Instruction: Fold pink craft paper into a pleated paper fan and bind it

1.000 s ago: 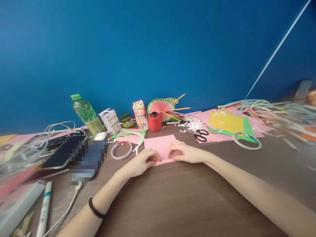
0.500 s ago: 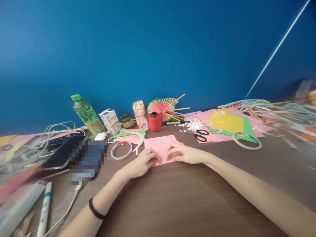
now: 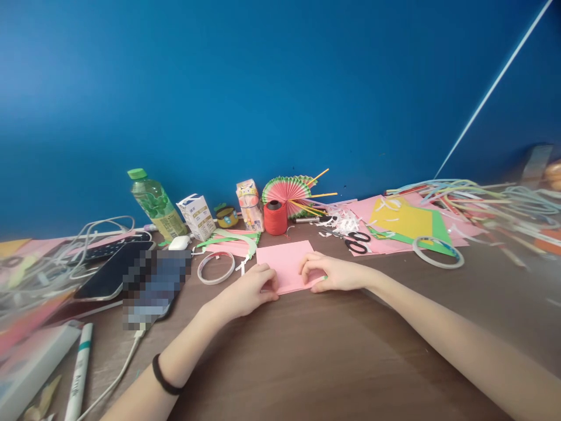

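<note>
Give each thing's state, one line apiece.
Pink paper: lying mostly flat
Left hand: curled at the pink paper, grip unclear
Right hand: curled at the same paper, grip unclear
Bottle: capped, standing
White carton: standing
Paper fan: spread
Red spool: upright
Scissors: lying down, blades' opening unclear
Nearer phone: plugged into white cable

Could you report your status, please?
Left hand, right hand: at near edge of rectangular pink paper. Paper on brown table. Black-handled scissors beyond, clear of both hands.

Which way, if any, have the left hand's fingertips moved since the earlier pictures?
Yes: the fingertips of the left hand have shifted slightly left, toward the stationary tape roll.
</note>
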`<state>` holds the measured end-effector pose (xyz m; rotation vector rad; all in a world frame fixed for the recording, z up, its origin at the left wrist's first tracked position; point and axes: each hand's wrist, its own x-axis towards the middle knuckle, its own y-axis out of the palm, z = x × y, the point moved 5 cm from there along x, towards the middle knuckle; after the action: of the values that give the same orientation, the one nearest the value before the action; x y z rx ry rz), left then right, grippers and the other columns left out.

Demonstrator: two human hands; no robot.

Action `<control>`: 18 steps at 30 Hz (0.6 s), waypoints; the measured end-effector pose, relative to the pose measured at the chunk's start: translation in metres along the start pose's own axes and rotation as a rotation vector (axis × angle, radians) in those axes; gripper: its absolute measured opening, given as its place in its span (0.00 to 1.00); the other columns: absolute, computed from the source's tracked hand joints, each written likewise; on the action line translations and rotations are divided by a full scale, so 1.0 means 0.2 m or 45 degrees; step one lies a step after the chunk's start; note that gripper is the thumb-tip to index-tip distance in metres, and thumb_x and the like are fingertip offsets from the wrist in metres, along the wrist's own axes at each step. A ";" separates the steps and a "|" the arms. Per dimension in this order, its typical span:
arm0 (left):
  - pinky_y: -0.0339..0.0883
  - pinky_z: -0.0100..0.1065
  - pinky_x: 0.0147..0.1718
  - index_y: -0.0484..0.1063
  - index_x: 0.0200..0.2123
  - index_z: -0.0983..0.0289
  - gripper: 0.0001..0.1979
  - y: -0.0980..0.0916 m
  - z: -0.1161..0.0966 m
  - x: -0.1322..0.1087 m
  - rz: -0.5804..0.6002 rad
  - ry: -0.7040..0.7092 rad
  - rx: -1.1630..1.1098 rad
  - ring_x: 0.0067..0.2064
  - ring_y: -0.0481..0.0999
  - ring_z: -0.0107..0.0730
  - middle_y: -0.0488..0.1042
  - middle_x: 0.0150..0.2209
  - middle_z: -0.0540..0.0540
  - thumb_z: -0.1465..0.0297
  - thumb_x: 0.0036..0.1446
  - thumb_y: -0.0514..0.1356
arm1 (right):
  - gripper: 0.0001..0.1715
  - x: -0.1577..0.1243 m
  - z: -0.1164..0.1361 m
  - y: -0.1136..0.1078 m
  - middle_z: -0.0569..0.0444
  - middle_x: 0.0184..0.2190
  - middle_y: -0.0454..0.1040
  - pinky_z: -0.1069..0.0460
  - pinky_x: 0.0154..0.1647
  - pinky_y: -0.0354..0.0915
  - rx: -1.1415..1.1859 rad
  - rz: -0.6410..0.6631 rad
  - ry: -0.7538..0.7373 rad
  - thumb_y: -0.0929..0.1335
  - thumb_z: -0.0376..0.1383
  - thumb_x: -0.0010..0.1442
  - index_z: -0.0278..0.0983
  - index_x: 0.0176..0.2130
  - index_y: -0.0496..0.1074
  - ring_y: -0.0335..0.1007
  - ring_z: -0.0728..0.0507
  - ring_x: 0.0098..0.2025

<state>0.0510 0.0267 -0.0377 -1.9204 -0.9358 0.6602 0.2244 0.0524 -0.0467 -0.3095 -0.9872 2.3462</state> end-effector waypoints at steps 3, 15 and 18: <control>0.59 0.32 0.34 0.66 0.30 0.63 0.06 -0.03 0.01 0.00 -0.080 0.016 0.176 0.37 0.65 0.34 0.66 0.33 0.52 0.66 0.52 0.56 | 0.08 0.00 0.00 -0.02 0.53 0.43 0.67 0.50 0.49 0.57 -0.033 -0.055 -0.014 0.68 0.32 0.50 0.37 0.35 0.68 0.61 0.45 0.46; 0.56 0.28 0.29 0.63 0.28 0.63 0.07 -0.21 -0.09 -0.04 -0.415 -0.090 -0.056 0.30 0.65 0.27 0.67 0.28 0.49 0.72 0.55 0.47 | 0.09 -0.03 0.12 -0.18 0.53 0.33 0.72 0.52 0.38 0.60 -0.121 -0.562 0.056 0.62 0.35 0.56 0.36 0.33 0.71 0.66 0.47 0.35; 0.55 0.27 0.26 0.62 0.27 0.63 0.10 -0.26 -0.11 -0.06 -0.475 -0.156 -0.379 0.27 0.62 0.25 0.63 0.25 0.47 0.66 0.56 0.48 | 0.10 -0.06 0.17 -0.25 0.52 0.34 0.72 0.51 0.39 0.61 0.092 -0.700 0.051 0.63 0.38 0.55 0.36 0.35 0.72 0.67 0.46 0.38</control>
<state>0.0416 0.0234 0.0196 -1.8970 -1.4945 0.4385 0.2402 0.0539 0.0119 -0.0433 -0.8366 1.8603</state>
